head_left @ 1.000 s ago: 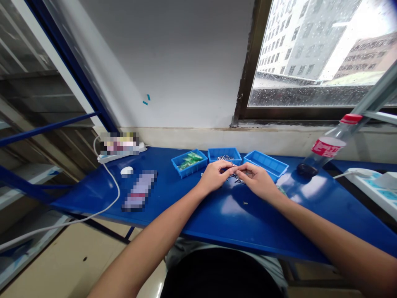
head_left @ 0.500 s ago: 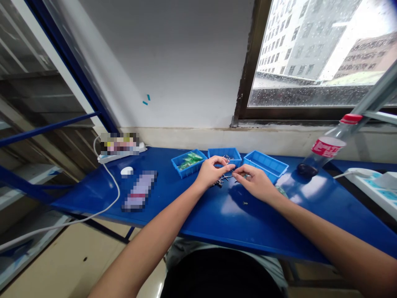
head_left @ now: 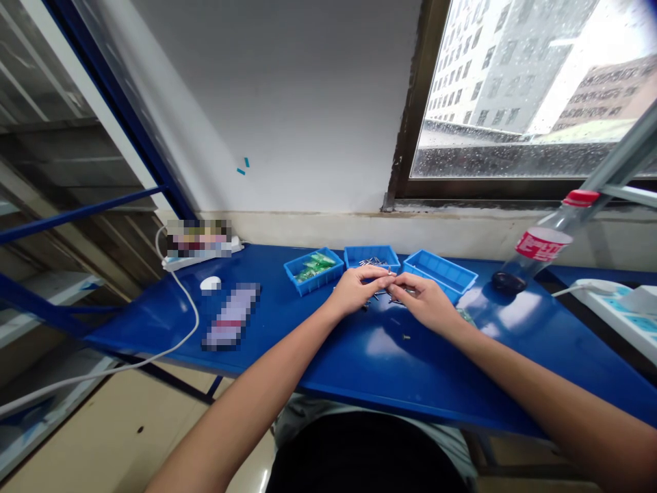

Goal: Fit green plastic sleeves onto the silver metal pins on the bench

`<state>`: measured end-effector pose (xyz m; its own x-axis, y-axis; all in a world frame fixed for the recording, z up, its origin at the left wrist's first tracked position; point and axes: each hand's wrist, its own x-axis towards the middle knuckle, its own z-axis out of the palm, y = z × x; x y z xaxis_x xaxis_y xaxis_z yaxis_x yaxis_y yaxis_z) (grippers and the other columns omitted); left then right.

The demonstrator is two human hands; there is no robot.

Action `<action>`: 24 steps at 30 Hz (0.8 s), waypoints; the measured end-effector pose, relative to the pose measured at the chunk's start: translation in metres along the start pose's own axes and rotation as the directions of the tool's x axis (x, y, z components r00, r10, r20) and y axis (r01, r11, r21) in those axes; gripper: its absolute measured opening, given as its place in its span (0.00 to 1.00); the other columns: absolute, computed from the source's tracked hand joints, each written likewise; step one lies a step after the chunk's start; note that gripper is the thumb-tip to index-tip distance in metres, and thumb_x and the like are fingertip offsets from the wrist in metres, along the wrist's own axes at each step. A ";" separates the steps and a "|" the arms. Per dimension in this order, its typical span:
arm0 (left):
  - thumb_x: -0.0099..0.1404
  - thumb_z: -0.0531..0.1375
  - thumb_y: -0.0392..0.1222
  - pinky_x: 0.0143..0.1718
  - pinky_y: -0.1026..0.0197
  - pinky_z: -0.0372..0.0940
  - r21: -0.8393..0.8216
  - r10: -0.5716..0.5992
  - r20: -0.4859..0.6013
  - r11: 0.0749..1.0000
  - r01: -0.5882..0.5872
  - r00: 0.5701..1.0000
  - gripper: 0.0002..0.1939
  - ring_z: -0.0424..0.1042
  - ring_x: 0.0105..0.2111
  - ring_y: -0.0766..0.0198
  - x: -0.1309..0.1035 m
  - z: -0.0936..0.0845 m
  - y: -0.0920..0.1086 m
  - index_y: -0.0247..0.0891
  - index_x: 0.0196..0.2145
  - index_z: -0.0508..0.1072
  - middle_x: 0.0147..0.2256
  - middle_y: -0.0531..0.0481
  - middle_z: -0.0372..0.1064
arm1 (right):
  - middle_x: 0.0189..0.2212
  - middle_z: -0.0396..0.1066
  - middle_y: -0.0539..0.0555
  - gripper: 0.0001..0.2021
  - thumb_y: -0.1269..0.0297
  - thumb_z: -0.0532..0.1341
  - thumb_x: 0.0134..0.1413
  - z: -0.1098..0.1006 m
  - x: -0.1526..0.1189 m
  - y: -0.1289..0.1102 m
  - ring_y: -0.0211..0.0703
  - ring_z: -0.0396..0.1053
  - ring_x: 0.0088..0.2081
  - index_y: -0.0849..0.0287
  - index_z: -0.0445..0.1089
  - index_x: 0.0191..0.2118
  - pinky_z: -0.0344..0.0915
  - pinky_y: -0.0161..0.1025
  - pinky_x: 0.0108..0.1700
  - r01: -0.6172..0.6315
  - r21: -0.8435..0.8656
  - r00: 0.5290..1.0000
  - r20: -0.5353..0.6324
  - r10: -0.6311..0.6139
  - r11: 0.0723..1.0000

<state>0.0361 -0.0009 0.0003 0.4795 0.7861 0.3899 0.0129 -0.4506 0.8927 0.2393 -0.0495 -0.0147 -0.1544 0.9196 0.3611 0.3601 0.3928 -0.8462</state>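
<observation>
My left hand [head_left: 356, 289] and my right hand [head_left: 426, 298] meet fingertip to fingertip above the blue table, thumbs and forefingers closed in a pinch. A small shiny metal piece, apparently a screw [head_left: 390, 272], shows between the two sets of fingertips; the fingers hide most of it. Loose metal screws lie on the table under and behind my hands, partly covered. Just behind them stands a blue bin [head_left: 372, 250] with several metal screws [head_left: 374, 261]. Nearer to me, one short screw [head_left: 406, 336] lies alone on the table.
A blue bin [head_left: 314, 282] with green packets stands at left, another blue bin [head_left: 440, 274] at right. A red-capped bottle [head_left: 545, 243] and a white power strip [head_left: 619, 308] are farther right. Left are a blurred phone-like object [head_left: 233, 318], a white round object [head_left: 209, 283] and a cable [head_left: 187, 291].
My hands were slightly apart and have come together at the fingertips. My left hand has moved a little to the right, and more of the middle bin's screws shows.
</observation>
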 end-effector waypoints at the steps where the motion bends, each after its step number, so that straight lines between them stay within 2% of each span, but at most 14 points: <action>1: 0.66 0.71 0.52 0.61 0.48 0.69 0.002 0.000 0.000 1.000 0.000 1.000 0.15 0.78 0.54 0.48 0.000 0.000 -0.001 0.39 0.44 0.87 0.49 0.40 0.82 | 0.35 0.79 0.55 0.18 0.45 0.64 0.65 0.000 0.000 0.001 0.48 0.76 0.36 0.56 0.79 0.42 0.75 0.44 0.41 -0.005 0.002 1.000 -0.005 0.005 1.000; 12: 0.65 0.71 0.51 0.59 0.49 0.70 -0.009 -0.019 0.009 1.000 0.019 1.000 0.16 0.78 0.53 0.49 0.001 0.000 -0.003 0.38 0.44 0.87 0.48 0.40 0.82 | 0.36 0.81 0.57 0.21 0.41 0.68 0.60 0.000 0.000 0.006 0.50 0.77 0.36 0.56 0.78 0.39 0.73 0.43 0.38 -0.042 -0.001 0.998 -0.053 0.041 0.999; 19: 0.58 0.75 0.53 0.51 0.53 0.73 -0.101 -0.068 -0.070 0.993 0.061 0.995 0.19 0.79 0.46 0.53 0.001 0.001 -0.005 0.33 0.36 0.81 0.46 0.40 0.79 | 0.36 0.81 0.56 0.21 0.42 0.66 0.62 0.000 0.000 0.006 0.49 0.77 0.36 0.56 0.80 0.43 0.73 0.43 0.38 -0.042 -0.050 0.998 -0.038 0.040 0.998; 24: 0.56 0.76 0.54 0.47 0.56 0.73 -0.115 -0.106 -0.107 0.989 0.093 0.989 0.21 0.79 0.42 0.56 0.002 0.000 -0.004 0.33 0.35 0.78 0.42 0.42 0.80 | 0.35 0.81 0.56 0.21 0.41 0.66 0.63 0.001 0.000 0.008 0.50 0.78 0.37 0.56 0.80 0.44 0.75 0.44 0.39 -0.047 -0.037 0.998 -0.034 0.046 0.998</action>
<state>0.0364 0.0025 -0.0029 0.3788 0.8702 0.3151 -0.0435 -0.3234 0.9453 0.2408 -0.0461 -0.0215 -0.1064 0.9363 0.3346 0.4010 0.3484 -0.8472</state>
